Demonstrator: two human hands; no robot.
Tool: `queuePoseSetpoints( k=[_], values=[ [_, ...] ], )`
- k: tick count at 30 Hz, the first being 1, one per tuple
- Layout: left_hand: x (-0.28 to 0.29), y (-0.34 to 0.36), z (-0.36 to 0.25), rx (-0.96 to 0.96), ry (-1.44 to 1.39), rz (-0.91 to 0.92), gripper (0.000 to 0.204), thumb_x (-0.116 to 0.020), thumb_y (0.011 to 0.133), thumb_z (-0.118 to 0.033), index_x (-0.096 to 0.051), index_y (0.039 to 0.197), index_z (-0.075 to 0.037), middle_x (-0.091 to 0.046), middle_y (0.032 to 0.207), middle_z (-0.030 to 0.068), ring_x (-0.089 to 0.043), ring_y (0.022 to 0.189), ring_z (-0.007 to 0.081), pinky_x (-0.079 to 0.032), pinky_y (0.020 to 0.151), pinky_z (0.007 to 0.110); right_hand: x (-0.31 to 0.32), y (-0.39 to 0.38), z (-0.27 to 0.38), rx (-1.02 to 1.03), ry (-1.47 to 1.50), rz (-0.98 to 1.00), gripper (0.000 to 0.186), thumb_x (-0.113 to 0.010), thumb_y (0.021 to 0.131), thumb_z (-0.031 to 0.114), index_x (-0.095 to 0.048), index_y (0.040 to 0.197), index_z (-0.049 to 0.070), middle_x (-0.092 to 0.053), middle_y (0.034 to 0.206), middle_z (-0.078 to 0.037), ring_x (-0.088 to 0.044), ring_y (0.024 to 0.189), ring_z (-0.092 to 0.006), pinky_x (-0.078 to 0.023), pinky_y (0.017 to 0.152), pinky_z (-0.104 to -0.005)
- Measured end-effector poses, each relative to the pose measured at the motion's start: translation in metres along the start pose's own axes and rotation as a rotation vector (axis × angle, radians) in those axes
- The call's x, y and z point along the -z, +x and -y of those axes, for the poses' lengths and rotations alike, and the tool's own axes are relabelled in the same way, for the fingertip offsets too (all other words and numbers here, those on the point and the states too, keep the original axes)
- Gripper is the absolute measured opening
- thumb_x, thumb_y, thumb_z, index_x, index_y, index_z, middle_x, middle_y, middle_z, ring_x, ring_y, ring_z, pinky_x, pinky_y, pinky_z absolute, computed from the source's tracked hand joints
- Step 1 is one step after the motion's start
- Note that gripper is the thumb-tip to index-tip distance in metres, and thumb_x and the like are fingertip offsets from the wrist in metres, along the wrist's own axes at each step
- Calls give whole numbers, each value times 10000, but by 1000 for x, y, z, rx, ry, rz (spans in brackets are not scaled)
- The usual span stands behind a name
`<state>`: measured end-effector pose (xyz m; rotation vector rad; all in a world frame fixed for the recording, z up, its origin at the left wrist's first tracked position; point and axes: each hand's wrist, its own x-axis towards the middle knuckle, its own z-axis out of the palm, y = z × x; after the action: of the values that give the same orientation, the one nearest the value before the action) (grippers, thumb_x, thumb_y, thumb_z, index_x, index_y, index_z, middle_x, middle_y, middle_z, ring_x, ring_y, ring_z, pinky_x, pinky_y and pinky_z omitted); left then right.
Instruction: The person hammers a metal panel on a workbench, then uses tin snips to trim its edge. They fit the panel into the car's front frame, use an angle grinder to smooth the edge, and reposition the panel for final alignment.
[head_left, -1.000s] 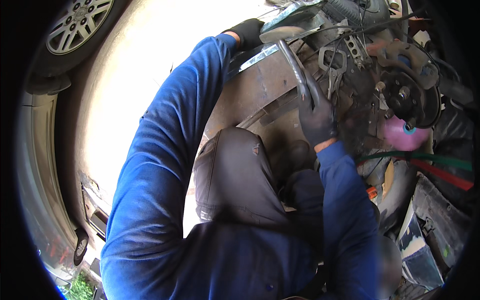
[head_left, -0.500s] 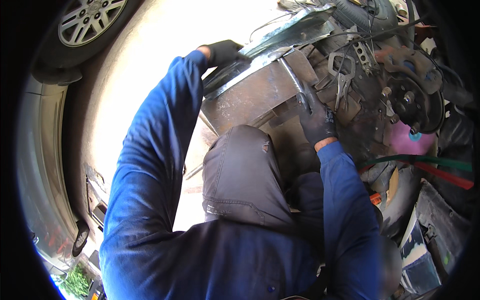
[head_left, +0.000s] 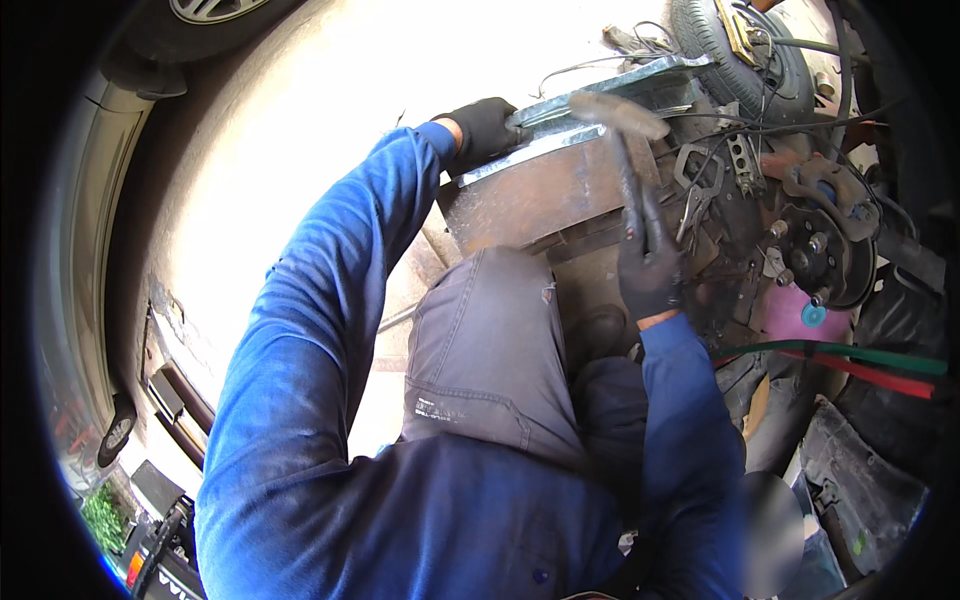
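My left hand (head_left: 485,133), in a black glove, is closed on the left end of a bent, shiny sheet metal piece (head_left: 552,110). The sheet lies along the far edge of a rusty steel plate (head_left: 545,195). In my right hand (head_left: 650,272), gloved too, is a hammer (head_left: 622,165), gripped by its handle. The hammer head (head_left: 618,114) is blurred by motion and appears raised over the sheet, hiding part of it. My left fingertips are partly hidden by the sheet's end.
Locking pliers (head_left: 697,185) lie right of the plate, near a wheel hub (head_left: 815,250) with studs. A tyre (head_left: 695,35) and cables are at the far right. Green and red hoses (head_left: 870,360) cross at right. A car (head_left: 85,260) stands at left.
The hammer has come up off the sheet's edge, where its head was before, and is now blurred. My left hand keeps its hold on the sheet. The whole view has shifted slightly.
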<state>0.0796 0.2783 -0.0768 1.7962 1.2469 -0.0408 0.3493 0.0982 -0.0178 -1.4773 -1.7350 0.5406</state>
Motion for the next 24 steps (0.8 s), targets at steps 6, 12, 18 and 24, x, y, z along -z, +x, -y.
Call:
queuePoseSetpoints(
  k=[6, 12, 18, 24],
  values=[
    [-9, 8, 6, -78, 34, -37, 472, -695, 1012, -414, -756, 1200, 15, -790, 1014, 214, -739, 914, 326, -559, 896, 435, -1, 12, 1, -418, -182, 294, 486, -568, 1093, 292, -550, 1538, 97, -698, 1278, -296, -701, 1154, -474, -574, 924, -495],
    [-9, 11, 6, -44, 2, -24, 498, -703, 998, -444, -761, 1175, 18, -791, 999, 210, -738, 892, 321, -558, 890, 440, -2, -9, 6, -429, -331, 413, 479, -586, 1080, 293, -568, 1525, 117, -705, 1268, -283, -703, 1138, -463, -582, 906, -482],
    [-6, 14, 5, -65, -7, 6, 446, -693, 996, -380, -762, 1164, 27, -792, 1037, 233, -746, 898, 317, -560, 881, 436, -8, -13, 2, -15, 1, 135, 502, -614, 1062, 289, -561, 1542, 155, -707, 1267, -277, -701, 1137, -478, -585, 904, -488],
    [-5, 8, -2, -73, 7, -22, 429, -704, 981, -350, -761, 1182, 25, -788, 1034, 241, -751, 909, 342, -560, 893, 443, -11, -14, 9, -300, -136, 314, 531, -584, 1058, 321, -524, 1571, 200, -702, 1243, -285, -702, 1095, -494, -574, 873, -550]
  ],
)
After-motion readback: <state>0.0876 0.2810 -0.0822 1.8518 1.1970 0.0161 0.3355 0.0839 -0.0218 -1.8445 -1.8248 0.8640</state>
